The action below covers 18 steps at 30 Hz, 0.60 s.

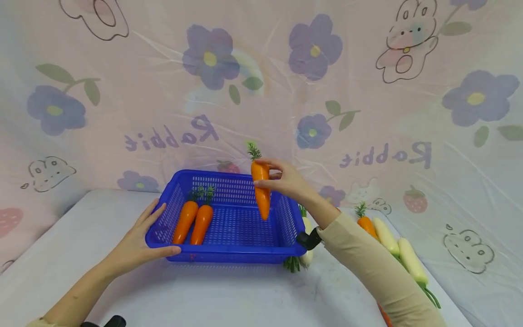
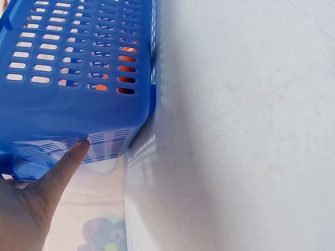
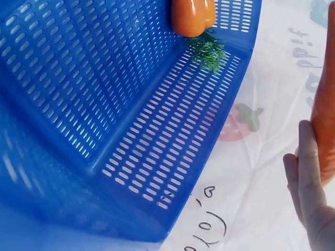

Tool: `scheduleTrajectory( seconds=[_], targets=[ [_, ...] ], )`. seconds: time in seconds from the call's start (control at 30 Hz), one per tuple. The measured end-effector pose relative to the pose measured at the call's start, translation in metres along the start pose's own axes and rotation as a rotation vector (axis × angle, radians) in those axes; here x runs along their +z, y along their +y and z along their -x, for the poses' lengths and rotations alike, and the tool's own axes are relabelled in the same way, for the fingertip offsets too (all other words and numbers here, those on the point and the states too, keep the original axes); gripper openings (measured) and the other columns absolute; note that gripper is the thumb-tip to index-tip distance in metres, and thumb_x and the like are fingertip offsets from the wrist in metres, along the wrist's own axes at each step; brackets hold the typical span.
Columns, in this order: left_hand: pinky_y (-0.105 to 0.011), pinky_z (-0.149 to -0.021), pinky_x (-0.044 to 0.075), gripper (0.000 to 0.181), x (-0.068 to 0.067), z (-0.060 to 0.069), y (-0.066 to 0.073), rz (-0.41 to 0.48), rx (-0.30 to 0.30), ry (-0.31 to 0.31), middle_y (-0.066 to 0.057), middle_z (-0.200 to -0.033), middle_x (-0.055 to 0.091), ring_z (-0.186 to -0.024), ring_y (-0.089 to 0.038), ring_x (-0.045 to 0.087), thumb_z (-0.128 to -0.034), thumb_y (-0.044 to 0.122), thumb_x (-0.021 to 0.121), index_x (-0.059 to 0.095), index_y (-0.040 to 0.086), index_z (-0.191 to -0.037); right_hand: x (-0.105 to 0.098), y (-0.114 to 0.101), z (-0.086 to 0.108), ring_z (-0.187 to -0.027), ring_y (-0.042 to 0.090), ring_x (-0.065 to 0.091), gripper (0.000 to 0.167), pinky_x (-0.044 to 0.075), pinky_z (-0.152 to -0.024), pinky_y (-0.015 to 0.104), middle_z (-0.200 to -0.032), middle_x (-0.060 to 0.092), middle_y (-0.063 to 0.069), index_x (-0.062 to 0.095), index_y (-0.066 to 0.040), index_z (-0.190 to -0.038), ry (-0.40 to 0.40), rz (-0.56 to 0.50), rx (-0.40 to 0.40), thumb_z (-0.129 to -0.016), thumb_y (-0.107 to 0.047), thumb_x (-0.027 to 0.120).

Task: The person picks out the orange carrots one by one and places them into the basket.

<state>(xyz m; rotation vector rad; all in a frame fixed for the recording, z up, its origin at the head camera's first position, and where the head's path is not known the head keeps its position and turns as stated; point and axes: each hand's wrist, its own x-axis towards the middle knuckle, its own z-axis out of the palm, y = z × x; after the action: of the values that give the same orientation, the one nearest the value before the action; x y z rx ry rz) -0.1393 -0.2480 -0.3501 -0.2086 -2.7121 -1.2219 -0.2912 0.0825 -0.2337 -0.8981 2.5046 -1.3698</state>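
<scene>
In the head view a carrot with a green top [image 1: 261, 181] hangs tip down over the right part of a blue basket [image 1: 229, 250], pinched between the thumb and fingers of my right hand [image 1: 286, 180]. Two more carrots [image 1: 185, 221] [image 1: 202, 223] lie side by side at the basket's left. My left hand [image 1: 136, 240] is spread at the basket's left front corner, thumb along the front rim. The left wrist view shows a finger of that hand [image 2: 36, 204] against the basket wall [image 2: 78, 110]. In the right wrist view the held carrot [image 3: 325, 104] is at the right edge, beside my fingers [image 3: 309, 178].
White radishes [image 1: 307, 259] stand partly hidden behind the basket's right side and my right arm. Farther right on the white table [image 1: 229, 299] lie a carrot [image 1: 367, 225] and two pale radishes [image 1: 386, 235] [image 1: 411, 261]. A printed cloth [image 1: 261, 100] hangs behind.
</scene>
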Motion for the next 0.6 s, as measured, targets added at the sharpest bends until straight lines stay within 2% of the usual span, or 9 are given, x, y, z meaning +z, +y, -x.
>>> scheduleTrajectory(
  seconds=[0.2, 0.43, 0.6],
  targets=[
    [-0.083, -0.092, 0.021, 0.107, 0.001, 0.000, 0.001, -0.011, -0.003, 0.004, -0.015, -0.161, -0.004, -0.139, -0.057, 0.010, -0.0743, 0.034, 0.079, 0.013, 0.010, -0.155, 0.009, 0.004, -0.015, -0.118, 0.035, 0.057, 0.057, 0.055, -0.091, 0.043, -0.136, 0.049, 0.010, 0.050, -0.022, -0.139, -0.039, 0.018, -0.016, -0.086, -0.023, 0.071],
    [-0.083, -0.092, 0.022, 0.107, 0.002, -0.002, 0.000, -0.018, -0.001, 0.004, -0.016, -0.161, -0.003, -0.139, -0.057, 0.011, -0.0740, 0.035, 0.079, 0.014, 0.010, -0.155, 0.020, 0.010, -0.029, -0.113, 0.037, 0.059, 0.057, 0.057, -0.087, 0.041, -0.136, 0.050, 0.012, 0.051, -0.016, -0.138, -0.036, 0.025, -0.053, -0.084, -0.019, 0.071],
    [-0.083, -0.092, 0.022, 0.107, 0.002, -0.001, 0.001, -0.015, -0.007, 0.005, -0.014, -0.162, -0.003, -0.139, -0.057, 0.011, -0.0742, 0.036, 0.079, 0.013, 0.011, -0.155, 0.027, 0.017, -0.036, -0.116, 0.037, 0.058, 0.057, 0.056, -0.089, 0.043, -0.139, 0.049, 0.010, 0.052, -0.018, -0.138, -0.050, 0.012, -0.041, -0.085, -0.020, 0.072]
  ],
)
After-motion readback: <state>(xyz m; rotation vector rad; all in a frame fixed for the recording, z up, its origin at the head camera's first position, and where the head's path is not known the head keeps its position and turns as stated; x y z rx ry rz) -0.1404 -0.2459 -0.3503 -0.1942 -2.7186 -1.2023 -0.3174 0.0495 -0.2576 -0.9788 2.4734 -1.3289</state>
